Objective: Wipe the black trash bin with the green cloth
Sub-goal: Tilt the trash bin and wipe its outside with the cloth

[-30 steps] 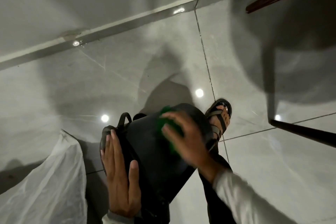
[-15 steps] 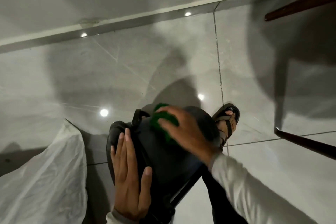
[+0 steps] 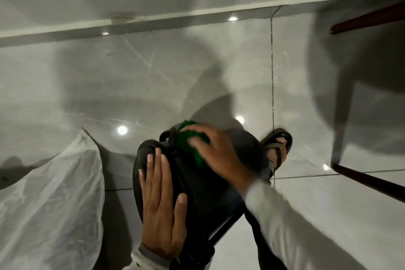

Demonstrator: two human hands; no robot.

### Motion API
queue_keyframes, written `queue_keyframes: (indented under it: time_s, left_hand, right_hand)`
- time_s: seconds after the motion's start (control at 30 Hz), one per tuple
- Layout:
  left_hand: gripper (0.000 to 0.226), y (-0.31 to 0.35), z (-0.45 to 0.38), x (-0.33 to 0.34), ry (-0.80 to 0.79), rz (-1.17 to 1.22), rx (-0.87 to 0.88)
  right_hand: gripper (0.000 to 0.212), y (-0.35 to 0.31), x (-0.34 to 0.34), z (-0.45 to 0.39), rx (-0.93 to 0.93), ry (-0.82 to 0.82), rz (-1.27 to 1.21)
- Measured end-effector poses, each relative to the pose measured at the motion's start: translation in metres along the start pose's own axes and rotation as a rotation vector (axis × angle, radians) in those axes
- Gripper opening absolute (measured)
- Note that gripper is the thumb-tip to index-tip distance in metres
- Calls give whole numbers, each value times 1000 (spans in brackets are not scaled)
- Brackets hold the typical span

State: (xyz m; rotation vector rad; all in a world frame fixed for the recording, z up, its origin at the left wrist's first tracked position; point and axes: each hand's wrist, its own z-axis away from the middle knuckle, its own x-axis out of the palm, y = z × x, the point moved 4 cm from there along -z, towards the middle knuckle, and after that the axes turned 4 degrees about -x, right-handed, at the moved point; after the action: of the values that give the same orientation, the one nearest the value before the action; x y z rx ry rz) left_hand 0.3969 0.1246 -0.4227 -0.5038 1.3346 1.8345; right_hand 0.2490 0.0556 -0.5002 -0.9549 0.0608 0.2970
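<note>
The black trash bin (image 3: 210, 190) lies tilted on the floor in the lower middle of the head view. My left hand (image 3: 162, 208) rests flat on its near left side, fingers together and pointing away from me. My right hand (image 3: 221, 155) presses the green cloth (image 3: 188, 144) against the bin's far upper surface, close to a black handle (image 3: 172, 140). Most of the cloth is hidden under my fingers. White sleeves cover both forearms.
A crumpled white plastic bag (image 3: 52, 199) lies on the grey tiled floor at lower left. My sandalled foot (image 3: 279, 149) stands just right of the bin. Dark wooden furniture legs (image 3: 368, 180) are at right, and a wall skirting (image 3: 153, 19) runs across the top.
My right hand has slid the green cloth across the bin's upper surface toward the handle on the left. My left hand has kept its hold on the bin's side.
</note>
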Motion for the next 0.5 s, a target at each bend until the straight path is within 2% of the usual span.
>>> queue_keyframes:
  time_s: [0.07, 0.17, 0.23, 0.3, 0.33, 0.4, 0.5]
  left_hand:
    - [67, -2, 2, 1, 17, 11, -16]
    - [68, -3, 0, 3, 25, 25, -20]
    - [68, -1, 0, 4, 23, 28, -18]
    - [69, 1, -1, 6, 13, 25, -19]
    - [69, 3, -1, 6, 12, 20, -21]
    - [69, 4, -2, 6, 11, 8, -16]
    - [68, 5, -6, 4, 0, -12, -16]
  right_hand:
    - [32, -14, 11, 71, -129, 69, -86]
    - [44, 21, 1, 147, -85, 193, -80]
    - [46, 54, -15, 138, 13, 309, -10]
    - [39, 85, -41, 97, 216, 504, 22]
    - [36, 90, -55, 71, 289, 552, 66]
    - [34, 82, -57, 29, 291, 442, 107]
    - [33, 23, -15, 39, -32, 241, 93]
